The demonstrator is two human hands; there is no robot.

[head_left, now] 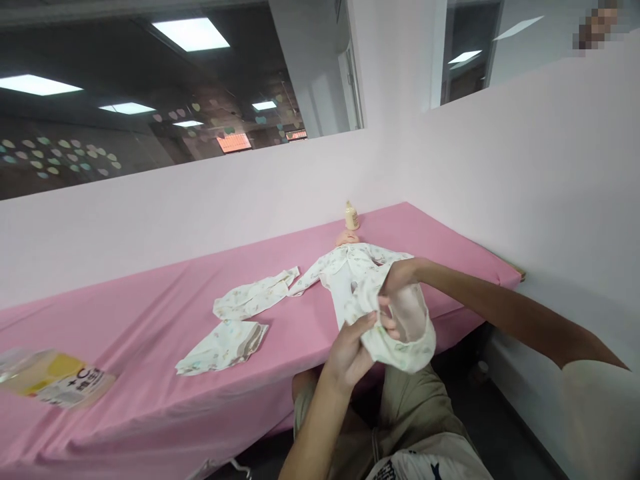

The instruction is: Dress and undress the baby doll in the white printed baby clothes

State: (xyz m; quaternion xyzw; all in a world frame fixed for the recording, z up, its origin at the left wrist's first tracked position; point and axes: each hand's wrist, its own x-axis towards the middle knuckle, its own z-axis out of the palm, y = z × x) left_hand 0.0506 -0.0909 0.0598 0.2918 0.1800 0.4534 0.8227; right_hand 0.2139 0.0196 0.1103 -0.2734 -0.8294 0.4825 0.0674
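Observation:
A doll lies on its back across the table, its head (349, 238) toward the wall. It has on a white printed baby top (345, 263) with the sleeves spread. At the doll's lower end, my left hand (353, 347) pinches the edge of a white printed baby garment (407, 357). My right hand (400, 277) reaches into the wide opening of this garment, its fingers curled at the cloth near my left fingertips. Folds hide part of the right hand's grip. The garment hangs over the table's front edge, above my lap; its exact kind is unclear.
Folded printed baby clothes (223, 347) and another printed piece (255, 293) lie left of the doll on the pink table cover (165, 300). A pale bottle (351, 217) stands behind the doll's head. A large labelled bottle (57, 379) lies at far left.

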